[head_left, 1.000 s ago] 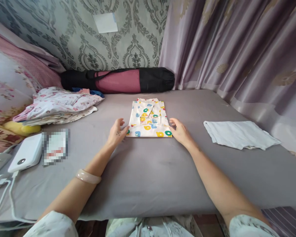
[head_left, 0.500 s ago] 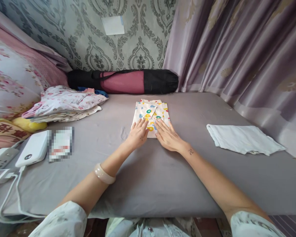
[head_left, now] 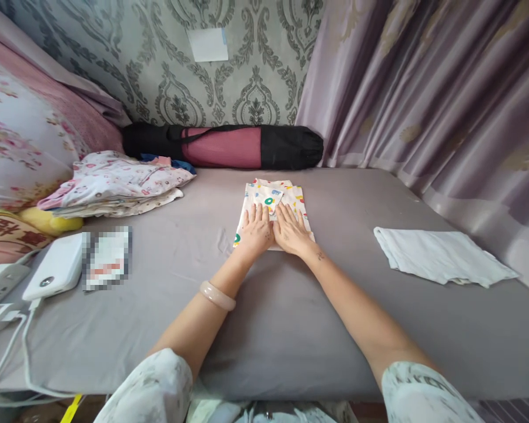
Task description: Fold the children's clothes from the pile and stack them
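Observation:
A small folded garment (head_left: 270,194), cream with colourful printed figures, lies flat on the grey sheet in the middle of the view. My left hand (head_left: 257,228) rests palm down on its near left part, fingers stretched out. Beside it, my right hand (head_left: 291,228) lies flat on the near right part with its fingers extended. The two hands almost meet at the thumbs and cover much of the garment's lower half. Neither hand grips anything.
To the right lies a folded white cloth (head_left: 441,254). A pile of folded clothes (head_left: 119,182) is at the left, above a white power bank (head_left: 56,267) with cables and a power strip (head_left: 2,282). Against the wall stretches a rolled mat in a bag (head_left: 223,147).
Both hands have slid slightly forward and closer together on the garment, covering more of its near half. The whole view has shifted a little.

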A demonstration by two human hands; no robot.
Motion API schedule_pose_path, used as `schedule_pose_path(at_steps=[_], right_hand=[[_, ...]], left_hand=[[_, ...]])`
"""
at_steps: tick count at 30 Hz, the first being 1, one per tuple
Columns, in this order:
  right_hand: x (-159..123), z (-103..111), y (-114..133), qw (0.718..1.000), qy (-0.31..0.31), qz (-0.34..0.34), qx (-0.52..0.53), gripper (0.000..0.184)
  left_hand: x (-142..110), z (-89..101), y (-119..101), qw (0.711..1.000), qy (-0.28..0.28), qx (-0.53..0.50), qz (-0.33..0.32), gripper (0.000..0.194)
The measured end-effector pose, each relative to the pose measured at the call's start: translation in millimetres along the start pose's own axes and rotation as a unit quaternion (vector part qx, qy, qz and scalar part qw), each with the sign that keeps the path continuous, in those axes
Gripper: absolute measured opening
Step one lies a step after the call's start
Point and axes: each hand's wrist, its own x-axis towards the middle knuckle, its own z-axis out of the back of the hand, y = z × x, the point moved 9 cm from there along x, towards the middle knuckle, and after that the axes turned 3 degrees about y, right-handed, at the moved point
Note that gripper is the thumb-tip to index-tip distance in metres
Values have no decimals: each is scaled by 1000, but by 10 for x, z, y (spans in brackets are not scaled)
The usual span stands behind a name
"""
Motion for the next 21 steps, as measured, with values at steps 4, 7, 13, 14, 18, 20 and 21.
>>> schedule_pose_path(at_steps=[4,7,13,14,18,20,21], right_hand=[[-6,-215,-26,999,19,6,-31,62],[-5,-300,-65,999,24,2,-39,61],[0,-292,-61,999,21,3,-36,61],[1,-276,-62,999,22,5,-34,61],[13,-126,-159,1000,-2,-13,-27,61],[15,-45,-225,999,-27,-29,-32,62],[16,-35,-240,998,-32,-30,-35,62]], left_hand=[[-37,-229,95,1000,16,9,17,60],[-37,-328,154,999,25,11,22,62],[-29,-314,175,1000,20,2,22,62],[-31,-292,171,1000,17,-2,19,61],[-43,-131,164,1000,-23,-11,17,59],[-51,-56,144,998,-59,-5,12,60],[-54,-49,127,997,-71,-1,6,61]])
